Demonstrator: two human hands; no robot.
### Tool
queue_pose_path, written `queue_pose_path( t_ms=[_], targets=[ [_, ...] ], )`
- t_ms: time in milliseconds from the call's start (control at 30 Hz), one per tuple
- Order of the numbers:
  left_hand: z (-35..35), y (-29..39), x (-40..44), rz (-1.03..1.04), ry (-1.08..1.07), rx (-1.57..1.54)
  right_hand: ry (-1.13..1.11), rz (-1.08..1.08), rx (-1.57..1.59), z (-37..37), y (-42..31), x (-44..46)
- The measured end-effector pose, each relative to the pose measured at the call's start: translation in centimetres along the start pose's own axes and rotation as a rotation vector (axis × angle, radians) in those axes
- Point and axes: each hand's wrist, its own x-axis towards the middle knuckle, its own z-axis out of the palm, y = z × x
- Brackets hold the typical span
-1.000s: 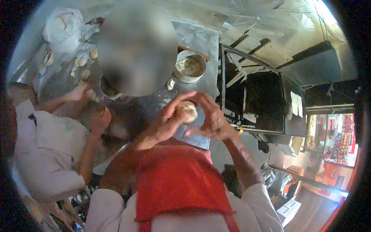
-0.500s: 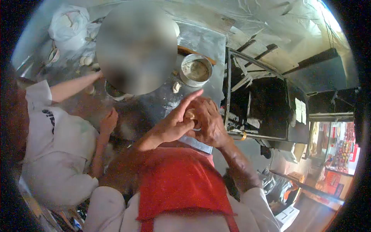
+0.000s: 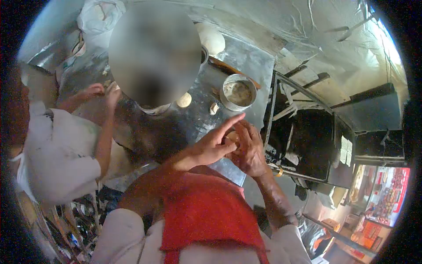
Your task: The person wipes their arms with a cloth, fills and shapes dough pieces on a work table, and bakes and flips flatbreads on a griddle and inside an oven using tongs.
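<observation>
My left hand [image 3: 211, 147] and my right hand [image 3: 249, 152] are cupped together over the table's near edge, around a small ball of dough [image 3: 233, 137]. The fingers of both hands hide most of the ball. Just beyond them lies a small scrap of dough [image 3: 214, 108] on the metal table [image 3: 193, 125]. A round metal container [image 3: 238, 92] with flour in it stands behind my right hand. To the left of the scrap, a dough ball [image 3: 184, 100] rests on the table.
A co-worker [image 3: 66, 149] stands at the left with both hands over the table. A large dough mass [image 3: 211, 38], a wooden rod [image 3: 233, 71] and a white plastic bag [image 3: 101, 17] are at the back. A dark oven-like opening [image 3: 307, 141] is at the right.
My hands have closed in around the dough ball. The view has shifted left, so the table things appear further right. The co-worker's hands have moved, and a dough ball now shows beside the blurred area.
</observation>
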Motion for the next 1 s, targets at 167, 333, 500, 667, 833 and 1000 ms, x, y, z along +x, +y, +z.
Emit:
queue_pose_path(
  t_ms=[167, 333, 500, 667, 833, 1000],
  targets=[
    [1.2, 2.0, 0.4, -0.228, 0.039, -0.501, 0.032, -0.144, -0.067, -0.8, 1.4, 0.8],
    [1.2, 0.8, 0.5, -0.030, 0.075, -0.252, 0.051, -0.174, -0.138, -0.7, 1.4, 1.0],
    [1.3, 1.9, 1.2, 0.009, 0.014, -0.148, 0.100, -0.200, -0.158, -2.1, 0.9, 1.8],
    [4.3, -0.2, 1.5, -0.014, 0.093, -1.030, 0.388, 0.492, 0.601, -1.5, 0.6, 2.2],
    [3.5, -1.6, 1.1, -0.008, 0.338, -0.405, 0.288, 0.432, 0.734, 0.1, 0.2, 2.1],
    [5.2, 0.2, 2.2, -0.090, 0.393, -0.256, 0.360, 0.678, 0.938, 0.4, 1.0, 2.0]
  ],
)
